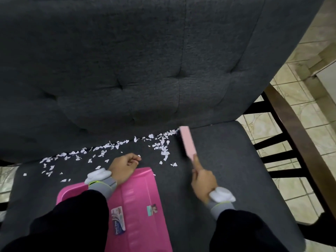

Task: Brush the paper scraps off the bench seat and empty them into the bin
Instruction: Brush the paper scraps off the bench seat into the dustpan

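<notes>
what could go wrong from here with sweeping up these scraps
Many paper scraps sit in the crease under the backrest; the brush in the right hand may push them deeper in.
The left hand lies across the dustpan lip, so swept scraps could pile against it or miss the pan.
Scraps near the left edge of the bench seat could get flicked onto the floor.

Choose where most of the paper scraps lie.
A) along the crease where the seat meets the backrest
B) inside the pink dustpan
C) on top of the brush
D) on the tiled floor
A: the paper scraps trail along the crease between the bench seat and the backrest, just left of the pink brush held in the right hand.
</notes>
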`<state>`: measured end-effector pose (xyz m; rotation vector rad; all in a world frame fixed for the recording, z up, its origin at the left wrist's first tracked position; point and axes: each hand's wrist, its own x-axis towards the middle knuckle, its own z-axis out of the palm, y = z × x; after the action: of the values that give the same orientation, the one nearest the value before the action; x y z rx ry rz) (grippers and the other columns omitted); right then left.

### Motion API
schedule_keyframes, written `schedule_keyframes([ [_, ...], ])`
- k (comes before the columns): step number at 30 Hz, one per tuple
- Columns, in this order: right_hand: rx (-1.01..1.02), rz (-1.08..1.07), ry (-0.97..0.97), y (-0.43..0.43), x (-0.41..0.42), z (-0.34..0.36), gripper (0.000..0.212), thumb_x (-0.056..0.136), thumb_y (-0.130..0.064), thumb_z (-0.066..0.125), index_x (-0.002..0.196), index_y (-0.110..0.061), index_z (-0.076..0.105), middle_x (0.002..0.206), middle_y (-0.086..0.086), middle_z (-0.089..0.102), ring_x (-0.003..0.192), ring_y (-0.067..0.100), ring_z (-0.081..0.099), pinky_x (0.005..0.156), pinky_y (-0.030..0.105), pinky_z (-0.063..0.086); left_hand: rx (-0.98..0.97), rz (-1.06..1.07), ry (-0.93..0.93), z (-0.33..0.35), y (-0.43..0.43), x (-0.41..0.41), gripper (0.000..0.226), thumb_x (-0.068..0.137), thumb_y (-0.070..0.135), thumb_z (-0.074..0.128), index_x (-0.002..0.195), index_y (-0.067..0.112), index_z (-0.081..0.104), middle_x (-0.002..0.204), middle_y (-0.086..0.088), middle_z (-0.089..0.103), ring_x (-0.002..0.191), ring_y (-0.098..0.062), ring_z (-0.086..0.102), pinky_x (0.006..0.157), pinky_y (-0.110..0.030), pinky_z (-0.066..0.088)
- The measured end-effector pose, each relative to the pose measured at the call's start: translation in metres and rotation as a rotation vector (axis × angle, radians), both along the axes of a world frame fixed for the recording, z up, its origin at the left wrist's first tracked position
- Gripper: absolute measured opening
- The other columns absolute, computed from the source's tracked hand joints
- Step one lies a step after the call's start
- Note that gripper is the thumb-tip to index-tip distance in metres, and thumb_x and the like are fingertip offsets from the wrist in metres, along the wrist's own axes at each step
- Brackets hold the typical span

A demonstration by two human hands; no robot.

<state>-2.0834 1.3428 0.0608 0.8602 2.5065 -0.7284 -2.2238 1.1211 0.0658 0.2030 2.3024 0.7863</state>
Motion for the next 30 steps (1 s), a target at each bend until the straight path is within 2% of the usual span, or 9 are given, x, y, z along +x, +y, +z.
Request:
schedule_keyframes([
  [2,0.091,-0.114,0.004,0.029,0.005,0.001,0.062,0.096,-0.018,0.039,0.15,-0.03,0.013,0.105,0.026,0.066,0.099,0.041,0.062,0.081,0.039,0.047,-0.003,0.014,0.012,0.002,-0.007,0.0,0.02,0.087,0.007,0.054,0.095,0.02,0.066,0.087,0.004,0.066,0.082,-0.013,0.058,0.066,-0.001,0.035],
  [5,0.172,-0.304,-0.026,0.059,0.018,-0.001,0.061,0.095,-0.015,0.039,0.15,-0.029,0.016,0.103,0.031,0.064,0.097,0.045,0.06,0.079,0.041,0.048,-0.004,0.025,0.004,0.003,-0.015,0.003,0.021,0.087,0.006,0.053,0.093,0.022,0.066,0.087,0.002,0.067,0.083,-0.014,0.059,0.076,-0.016,0.038],
  [7,0.176,-0.356,-0.046,0.057,0.029,-0.003,0.06,0.096,-0.016,0.038,0.151,-0.027,0.016,0.101,0.033,0.063,0.095,0.047,0.06,0.079,0.041,0.047,-0.004,0.028,-0.006,0.001,-0.021,0.007,0.021,0.088,0.005,0.052,0.094,0.02,0.066,0.086,0.002,0.066,0.084,-0.015,0.06,0.075,-0.016,0.038],
  [9,0.151,-0.311,-0.052,0.038,0.038,-0.007,0.063,0.096,-0.015,0.037,0.151,-0.025,0.01,0.1,0.031,0.064,0.094,0.044,0.061,0.078,0.041,0.047,-0.006,0.03,-0.009,0.0,-0.025,0.011,0.021,0.088,0.005,0.052,0.096,0.018,0.066,0.086,0.003,0.066,0.084,-0.014,0.059,0.071,-0.01,0.038],
  [16,-0.108,-0.025,-0.043,-0.065,0.051,-0.016,0.072,0.096,-0.014,0.031,0.138,-0.03,-0.025,0.094,0.016,0.062,0.091,0.032,0.063,0.071,0.033,0.04,-0.01,0.062,-0.004,-0.001,-0.027,0.015,0.021,0.089,0.007,0.052,0.093,0.022,0.066,0.085,0.004,0.066,0.087,-0.014,0.061,0.084,-0.019,0.04],
  [18,-0.147,0.044,-0.026,-0.073,0.049,-0.014,0.069,0.098,-0.016,0.03,0.141,-0.029,-0.022,0.091,0.014,0.06,0.09,0.031,0.062,0.07,0.03,0.038,-0.026,0.075,0.018,0.001,-0.025,0.017,0.02,0.089,0.009,0.053,0.094,0.022,0.067,0.084,0.005,0.065,0.085,-0.013,0.06,0.078,-0.017,0.038],
  [20,-0.125,0.062,0.011,-0.067,0.046,-0.012,0.065,0.098,-0.018,0.031,0.149,-0.026,-0.008,0.095,0.015,0.063,0.091,0.032,0.062,0.073,0.032,0.041,-0.037,0.085,0.037,0.002,-0.026,0.02,0.019,0.089,0.01,0.055,0.094,0.022,0.068,0.083,0.005,0.064,0.083,-0.011,0.058,0.073,-0.015,0.034],
  [24,0.002,-0.037,0.082,-0.03,0.036,-0.006,0.062,0.097,-0.017,0.037,0.151,-0.025,0.007,0.1,0.022,0.067,0.093,0.039,0.062,0.078,0.037,0.046,0.009,0.066,0.033,0.004,-0.028,0.025,0.02,0.089,0.006,0.052,0.098,0.015,0.069,0.089,0.002,0.067,0.088,-0.011,0.06,0.074,-0.013,0.034],
  [30,0.138,-0.172,-0.064,0.008,0.015,-0.005,0.061,0.097,-0.017,0.036,0.151,-0.026,0.009,0.107,0.028,0.063,0.099,0.043,0.06,0.082,0.039,0.046,0.034,0.067,0.03,0.005,-0.03,0.036,0.021,0.088,0.005,0.052,0.098,0.014,0.068,0.084,0.002,0.066,0.089,-0.011,0.06,0.064,-0.005,0.033],
])
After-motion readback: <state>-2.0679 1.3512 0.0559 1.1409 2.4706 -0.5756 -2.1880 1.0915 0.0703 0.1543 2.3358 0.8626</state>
